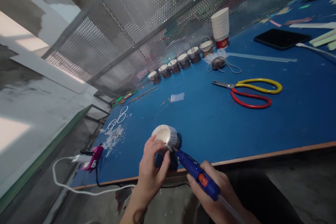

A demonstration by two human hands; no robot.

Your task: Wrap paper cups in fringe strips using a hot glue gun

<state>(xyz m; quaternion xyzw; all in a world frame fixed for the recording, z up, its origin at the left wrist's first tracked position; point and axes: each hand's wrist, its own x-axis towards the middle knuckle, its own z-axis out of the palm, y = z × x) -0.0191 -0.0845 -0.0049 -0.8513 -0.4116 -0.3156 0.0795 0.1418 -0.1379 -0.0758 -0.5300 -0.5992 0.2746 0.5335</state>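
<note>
A small white cup with pleated sides (172, 133) is tilted near the table's front edge, its opening facing up and left. My left hand (153, 162) pinches its near rim between thumb and fingers. My right hand (217, 187) is closed around a blue glue gun (193, 166) with an orange part on its side. The gun's nozzle points up and left and meets the cup's lower side, close to my left fingertips. Whether the tip touches the cup is too small to tell. Beyond the cup lies a small striped white strip piece (177, 97).
Scissors with yellow and red handles (252, 92) lie at right, below a ball of grey string (218, 63). Several small cups (183, 61) line the back beside stacked paper cups (220, 24). A black phone (282, 38), white rings (121, 118) and a purple power strip (93, 159) lie around.
</note>
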